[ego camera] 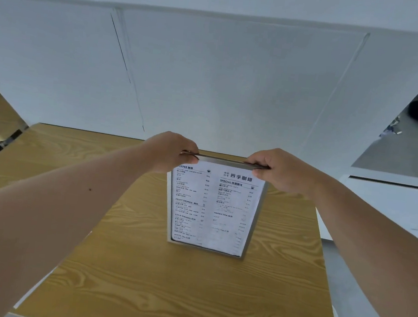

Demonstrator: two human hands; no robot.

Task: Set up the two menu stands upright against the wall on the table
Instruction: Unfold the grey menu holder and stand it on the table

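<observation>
- The white wall [211, 80] stands behind the wooden table [186, 299]
- One menu stand [213, 211] is upright near the middle of the table, its printed side to the camera
- The left hand [174, 152] grips its top left corner
- The right hand [276, 171] grips its top right corner

Even, cool, diffuse light; source not visible. Wall [211, 80] reads pale blue-grey and flat, no hard shadows. Soft sheen on wooden table [186, 299]. Menu stand [213, 211]: print sharp at top, washed out and smeared toward the lower right. Strong wide-angle bending at edges; forearms stretched, corners soft. Dark shape far right blurred.
</observation>
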